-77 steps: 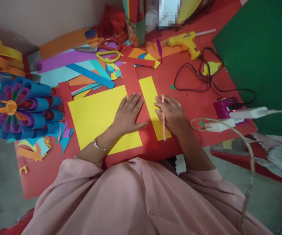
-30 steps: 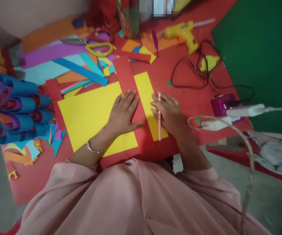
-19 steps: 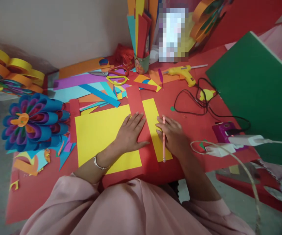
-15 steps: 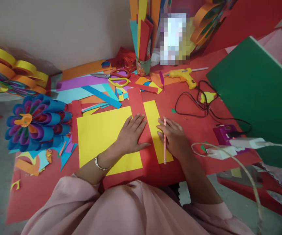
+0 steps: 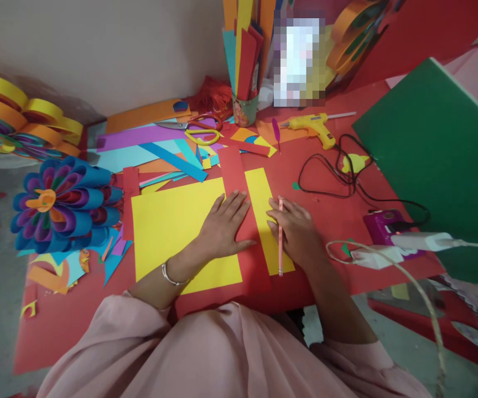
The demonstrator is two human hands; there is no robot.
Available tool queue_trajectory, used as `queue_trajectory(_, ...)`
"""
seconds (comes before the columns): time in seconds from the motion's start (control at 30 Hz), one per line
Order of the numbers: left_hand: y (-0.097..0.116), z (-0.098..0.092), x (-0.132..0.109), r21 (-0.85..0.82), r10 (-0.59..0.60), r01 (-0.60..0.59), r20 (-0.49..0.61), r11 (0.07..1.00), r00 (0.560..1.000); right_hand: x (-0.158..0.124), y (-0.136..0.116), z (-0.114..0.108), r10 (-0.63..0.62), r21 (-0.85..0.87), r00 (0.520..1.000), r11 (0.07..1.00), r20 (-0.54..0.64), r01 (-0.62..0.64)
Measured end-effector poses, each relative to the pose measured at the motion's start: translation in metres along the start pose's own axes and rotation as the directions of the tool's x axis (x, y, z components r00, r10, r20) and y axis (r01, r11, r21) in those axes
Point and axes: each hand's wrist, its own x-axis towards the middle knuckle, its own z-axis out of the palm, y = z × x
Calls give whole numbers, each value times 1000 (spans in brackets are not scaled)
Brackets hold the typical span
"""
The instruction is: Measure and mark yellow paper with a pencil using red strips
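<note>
A yellow paper sheet lies on the red table, with a long red paper strip across it, so that yellow shows on both sides. My left hand rests flat, fingers spread, over the sheet and the strip's left edge. Closed around a thin pink pencil, my right hand rests at the right edge of the yellow paper. The pencil stays roughly parallel to my forearm direction, one end pointing toward my body.
Scissors, paper scraps and a cup of strips stand behind. A yellow glue gun, black cable, purple box and green board are at right. A blue paper flower sits at left.
The view has shifted slightly. Both hands, the papers and the pencil keep nearly the same places relative to each other.
</note>
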Motion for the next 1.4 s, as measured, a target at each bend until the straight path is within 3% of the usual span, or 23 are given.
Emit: queue_trajectory(1.4,-2,-5,4,-148,-21,27,40,989,999,0,-1,0,71,37,995,997,63,-74)
